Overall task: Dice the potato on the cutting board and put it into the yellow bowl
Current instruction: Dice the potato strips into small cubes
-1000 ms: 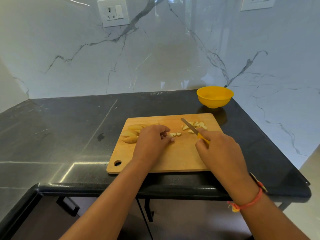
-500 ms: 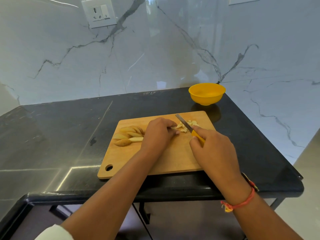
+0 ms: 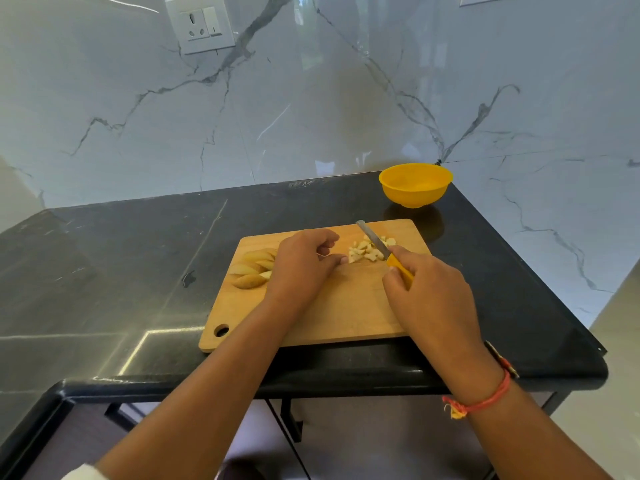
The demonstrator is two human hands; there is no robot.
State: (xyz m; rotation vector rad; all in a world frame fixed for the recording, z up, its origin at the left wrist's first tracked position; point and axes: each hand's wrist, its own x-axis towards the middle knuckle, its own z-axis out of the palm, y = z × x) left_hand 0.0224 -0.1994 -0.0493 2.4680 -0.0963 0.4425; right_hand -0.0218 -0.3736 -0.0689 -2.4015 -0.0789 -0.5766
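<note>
Wall (image 3: 311, 98): white marble with grey veins.
Socket (image 3: 201, 24): white plate, high on the wall at left.
Table (image 3: 121, 271): glossy black stone.
Board (image 3: 346, 306): wood, with a hanging hole at its near left corner; it lies by the table's front edge.
Bowl (image 3: 415, 185): yellow, at the table's far right corner, beyond the board and apart from it.
Wedges (image 3: 254, 268): skin-on potato, heaped at the board's left end.
Dice (image 3: 362, 252): small pale pile at the board's far right.
Knife (image 3: 375, 240): yellow handle; the blade slants away and leftward across the dice.
Left grip (image 3: 301, 268): knuckles up on the board, fingers curled. It sits just right of the wedges and hides part of them, with the thumb tip just beside the dice. Whether it pinches a piece cannot be told.
Right grip (image 3: 429, 296): wrapped round the knife handle, near side of the dice.
Thread (image 3: 481, 403): orange, round the right wrist.
</note>
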